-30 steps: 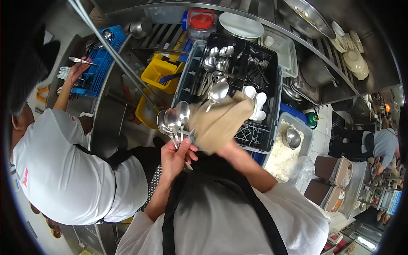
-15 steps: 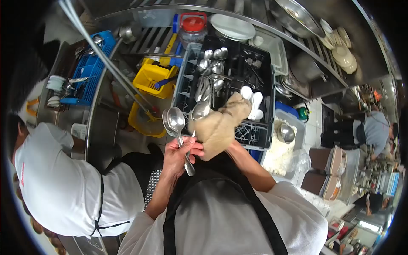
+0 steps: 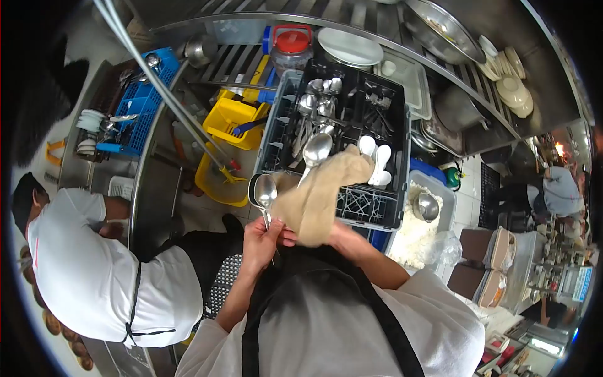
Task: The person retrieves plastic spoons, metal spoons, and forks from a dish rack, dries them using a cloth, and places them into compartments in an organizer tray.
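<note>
My left hand is closed around the handles of metal spoons, their bowls pointing up and overlapping. A beige cloth covers most of my right hand, which is closed on it; its fingers are hidden. Another metal spoon sticks out from the cloth, bowl upward. Beyond both hands is a black divided cutlery tray. Metal spoons are heaped in its left compartment, and white spoons lie at its right, close to the cloth.
A grey crate sits under the tray. To the left are yellow bins, a blue basket of utensils and a co-worker. On the right stands a tub of white food with a metal bowl. A metal shelf runs above.
The spoon at the cloth has shifted up and right, away from those in my left hand. My left hand has lowered slightly. The cloth now spreads longer across my right hand.
</note>
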Tool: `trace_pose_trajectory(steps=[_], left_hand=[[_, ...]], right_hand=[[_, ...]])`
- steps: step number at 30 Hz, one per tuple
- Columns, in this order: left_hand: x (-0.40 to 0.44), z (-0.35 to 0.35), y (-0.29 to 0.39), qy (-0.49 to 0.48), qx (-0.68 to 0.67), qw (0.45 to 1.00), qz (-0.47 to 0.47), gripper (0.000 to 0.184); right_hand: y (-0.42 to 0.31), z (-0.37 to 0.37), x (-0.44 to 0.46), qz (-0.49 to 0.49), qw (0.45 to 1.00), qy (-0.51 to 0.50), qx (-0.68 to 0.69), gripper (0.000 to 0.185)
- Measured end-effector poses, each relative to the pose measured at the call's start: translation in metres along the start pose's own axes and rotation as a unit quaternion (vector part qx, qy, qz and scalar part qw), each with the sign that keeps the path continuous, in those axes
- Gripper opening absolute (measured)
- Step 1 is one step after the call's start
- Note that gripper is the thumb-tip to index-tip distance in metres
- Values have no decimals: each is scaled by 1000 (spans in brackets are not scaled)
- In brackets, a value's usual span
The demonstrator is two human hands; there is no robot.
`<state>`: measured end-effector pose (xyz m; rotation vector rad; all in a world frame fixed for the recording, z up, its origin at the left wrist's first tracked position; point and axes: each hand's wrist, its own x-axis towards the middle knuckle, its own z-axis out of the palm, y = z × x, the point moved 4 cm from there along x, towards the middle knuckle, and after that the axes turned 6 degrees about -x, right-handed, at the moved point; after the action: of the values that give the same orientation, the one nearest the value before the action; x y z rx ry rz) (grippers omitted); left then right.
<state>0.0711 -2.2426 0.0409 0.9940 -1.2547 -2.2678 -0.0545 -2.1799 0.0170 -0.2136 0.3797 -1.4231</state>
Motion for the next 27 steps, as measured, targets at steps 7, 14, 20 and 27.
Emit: trace_pose_trajectory(steps=[7, 14, 20, 27], left_hand=[[-12, -6, 11, 7, -124, 991, -51, 37], [-1, 2, 18, -22, -62, 995, -70, 31], [-8, -20, 11, -16, 29, 997, -76, 38], [-7, -13, 13, -40, 12, 998, -55, 43]], right_hand=[[-98, -99, 27, -241, 747, 354, -508, 30], [-26, -66, 33, -237, 689, 239, -642, 29], [-25, -66, 28, -143, 953, 208, -166, 30], [-53, -68, 32, -117, 892, 225, -374, 20]])
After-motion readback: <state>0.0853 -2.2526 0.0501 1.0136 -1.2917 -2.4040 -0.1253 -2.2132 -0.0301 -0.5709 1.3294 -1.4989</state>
